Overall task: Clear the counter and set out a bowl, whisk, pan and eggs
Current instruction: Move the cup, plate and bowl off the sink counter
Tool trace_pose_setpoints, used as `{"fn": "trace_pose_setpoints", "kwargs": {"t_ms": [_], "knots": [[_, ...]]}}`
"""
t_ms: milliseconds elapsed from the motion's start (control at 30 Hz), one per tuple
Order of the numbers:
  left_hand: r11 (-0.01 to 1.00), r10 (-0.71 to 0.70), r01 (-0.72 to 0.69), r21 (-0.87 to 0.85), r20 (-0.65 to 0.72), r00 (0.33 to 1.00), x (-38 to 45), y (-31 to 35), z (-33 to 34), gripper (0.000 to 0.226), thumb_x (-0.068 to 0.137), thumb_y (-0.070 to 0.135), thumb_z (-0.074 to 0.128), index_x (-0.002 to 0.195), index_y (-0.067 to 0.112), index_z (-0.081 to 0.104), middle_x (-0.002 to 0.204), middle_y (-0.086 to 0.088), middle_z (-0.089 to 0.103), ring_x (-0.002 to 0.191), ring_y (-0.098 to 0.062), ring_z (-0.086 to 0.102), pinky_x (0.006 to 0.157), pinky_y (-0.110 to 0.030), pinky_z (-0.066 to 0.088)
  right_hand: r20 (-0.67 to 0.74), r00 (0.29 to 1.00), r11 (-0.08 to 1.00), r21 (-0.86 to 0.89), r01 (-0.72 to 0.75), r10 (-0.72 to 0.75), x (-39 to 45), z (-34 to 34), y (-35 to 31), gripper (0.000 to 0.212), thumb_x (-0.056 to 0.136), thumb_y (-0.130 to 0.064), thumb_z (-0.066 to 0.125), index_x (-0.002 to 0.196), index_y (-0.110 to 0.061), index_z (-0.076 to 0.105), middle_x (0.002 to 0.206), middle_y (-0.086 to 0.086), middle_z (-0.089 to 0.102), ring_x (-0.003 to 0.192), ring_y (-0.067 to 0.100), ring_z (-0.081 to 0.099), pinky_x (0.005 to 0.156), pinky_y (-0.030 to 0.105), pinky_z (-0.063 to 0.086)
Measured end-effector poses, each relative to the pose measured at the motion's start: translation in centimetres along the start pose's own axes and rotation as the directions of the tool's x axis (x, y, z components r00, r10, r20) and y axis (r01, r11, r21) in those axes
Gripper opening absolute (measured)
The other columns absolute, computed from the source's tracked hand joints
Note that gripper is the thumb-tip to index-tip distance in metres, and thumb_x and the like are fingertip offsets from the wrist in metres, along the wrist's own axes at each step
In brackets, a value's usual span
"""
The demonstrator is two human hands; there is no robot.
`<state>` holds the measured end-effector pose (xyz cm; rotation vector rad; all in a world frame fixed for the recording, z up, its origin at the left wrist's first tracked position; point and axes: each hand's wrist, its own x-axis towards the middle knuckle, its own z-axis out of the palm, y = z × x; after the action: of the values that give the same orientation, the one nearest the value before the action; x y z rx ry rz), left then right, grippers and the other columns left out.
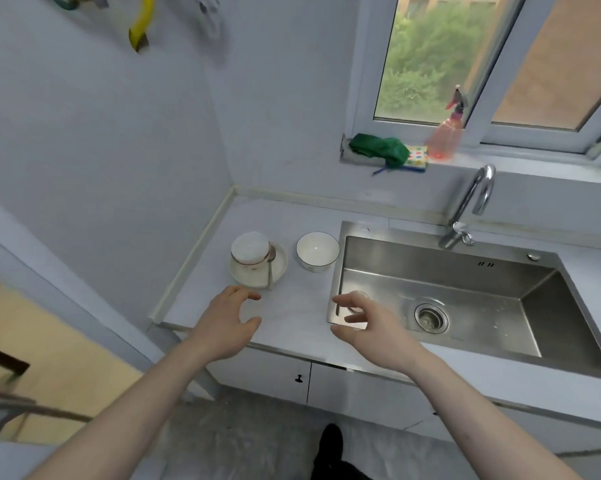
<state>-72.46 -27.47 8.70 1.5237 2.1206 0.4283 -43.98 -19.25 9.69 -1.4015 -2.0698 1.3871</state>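
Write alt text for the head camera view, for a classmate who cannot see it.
A person's left hand and right hand hover open and empty over a pale kitchen counter beside a steel sink. Behind them stand an upturned cup and a spoon on a plate, with an empty white bowl beside it.

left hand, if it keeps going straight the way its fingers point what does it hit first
Most likely the plate carrying the upturned bowl and spoon; the left hand hovers just short of its near rim, though height is unclear.
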Motion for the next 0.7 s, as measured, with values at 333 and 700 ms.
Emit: {"fn": "trace_pose_setpoints", "kwargs": {"t_ms": [333, 700], "knots": [[0.990, -0.129, 0.127, -0.061, -0.014, 0.992, 8.3, -1.1, 0.0, 0.040, 0.093, 0.032, 0.064, 0.132, 0.029, 0.058, 0.138, 0.006, 0.053, 0.120, -0.011, 0.053, 0.092, -0.023, 0.037, 0.096, 0.995, 0.998, -0.050, -0.026, 0.031, 12.2, -0.3, -0.1, 0.043, 0.091, -0.037, 0.068, 0.133, -0.039, 0.057, 0.130, -0.021, 0.058, 0.104, -0.002, 0.063, 0.063, 0.004, 0.046], [0.967, -0.252, 0.255, -0.008, 0.114, 0.961, 16.0, -6.7, 0.3, 0.043, 0.091, 0.034, 0.066, 0.132, 0.025, 0.060, 0.136, 0.000, 0.056, 0.104, -0.014, 0.060, 0.091, -0.029, 0.048, 0.167, 0.978, 0.988, -0.111, -0.107, 0.125, 18.2, 2.6, 2.2, 0.044, 0.088, -0.039, 0.067, 0.131, -0.036, 0.059, 0.124, -0.020, 0.062, 0.095, 0.002, 0.067, 0.086, 0.031, 0.057]]}}
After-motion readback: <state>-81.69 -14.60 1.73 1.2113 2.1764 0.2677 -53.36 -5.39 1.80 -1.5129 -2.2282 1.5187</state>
